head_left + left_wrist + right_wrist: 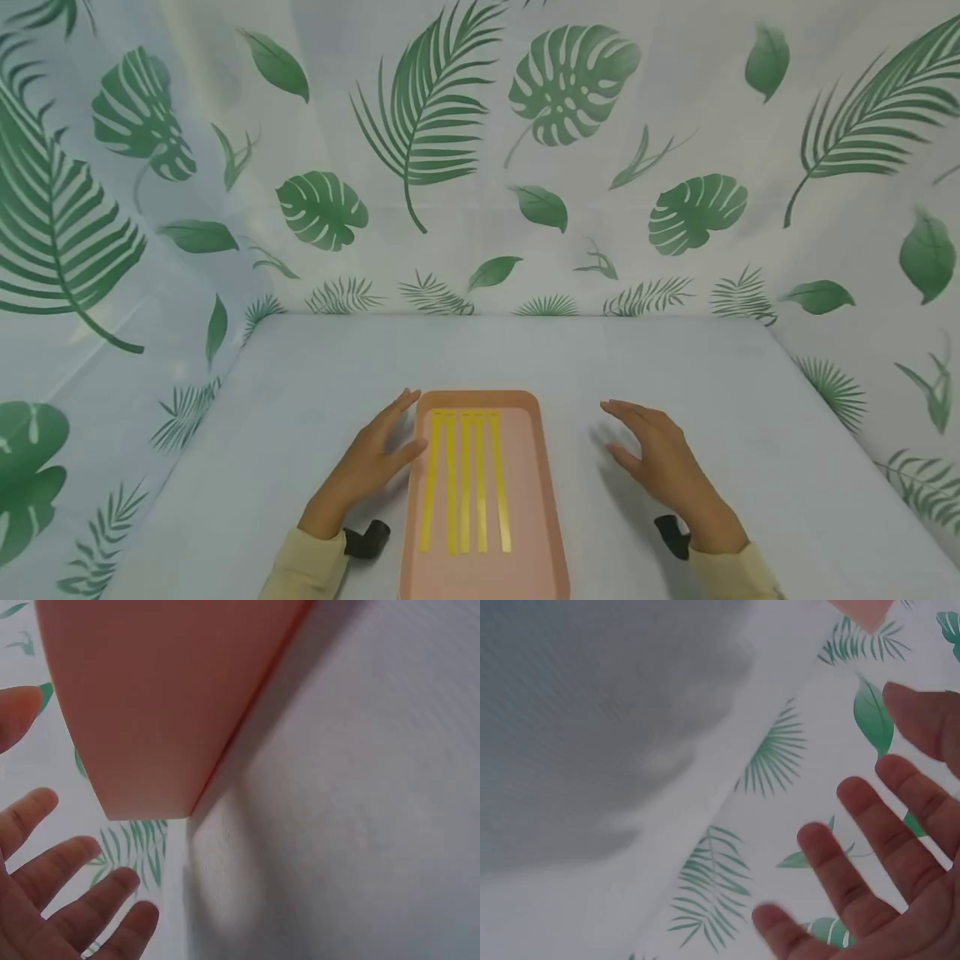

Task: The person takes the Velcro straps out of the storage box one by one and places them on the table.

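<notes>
A pink tray with an orange-toned rim lies on the white table, its long side running away from me. Several thin yellow strips lie lengthwise in its left part, their far ends lined up. Beside the tray's left rim is my left hand, fingers spread and thumb overlapping the rim in the head view. The left wrist view shows the tray's outer side wall close by that hand. To the right of the tray, my right hand hovers over the table with relaxed fingers, holding nothing.
White cloth with green leaf prints hangs behind the table and along both sides. A dark wrist camera sits at my left wrist, and another at the right. The right hand casts a shadow on the tabletop.
</notes>
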The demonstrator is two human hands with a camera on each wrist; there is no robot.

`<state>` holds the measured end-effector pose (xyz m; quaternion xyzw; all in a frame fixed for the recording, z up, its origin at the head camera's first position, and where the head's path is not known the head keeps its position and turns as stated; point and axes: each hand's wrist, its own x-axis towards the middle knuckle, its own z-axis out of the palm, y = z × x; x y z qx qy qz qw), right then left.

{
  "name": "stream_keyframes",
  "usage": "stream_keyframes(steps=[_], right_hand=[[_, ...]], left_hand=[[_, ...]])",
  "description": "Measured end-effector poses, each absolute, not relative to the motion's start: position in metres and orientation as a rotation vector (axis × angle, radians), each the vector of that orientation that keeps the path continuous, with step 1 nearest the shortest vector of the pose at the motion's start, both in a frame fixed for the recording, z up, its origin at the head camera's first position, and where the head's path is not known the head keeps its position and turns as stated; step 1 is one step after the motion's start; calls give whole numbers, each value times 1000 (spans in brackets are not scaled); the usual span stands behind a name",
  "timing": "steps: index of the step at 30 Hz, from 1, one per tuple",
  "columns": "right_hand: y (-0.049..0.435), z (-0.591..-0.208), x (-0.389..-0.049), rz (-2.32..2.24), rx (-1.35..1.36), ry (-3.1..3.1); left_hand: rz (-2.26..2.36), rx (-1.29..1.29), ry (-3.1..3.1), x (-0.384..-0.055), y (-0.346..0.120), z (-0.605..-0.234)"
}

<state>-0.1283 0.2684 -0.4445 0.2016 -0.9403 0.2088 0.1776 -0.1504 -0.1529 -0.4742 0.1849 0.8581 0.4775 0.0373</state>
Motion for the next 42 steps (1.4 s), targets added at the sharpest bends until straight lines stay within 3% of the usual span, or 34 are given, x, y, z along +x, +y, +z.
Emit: stream_keyframes(steps=[15, 27, 42], right_hand=[[266, -436, -147, 871, 816, -2650], [249, -431, -154, 1254, 905, -2653], [227, -427, -174, 1603, 1053, -2611]], left_hand=[[1948, 619, 2004, -170, -160, -505], [1981, 728, 1839, -173, -166, -514], [1981, 671, 1810, -174, -169, -511]])
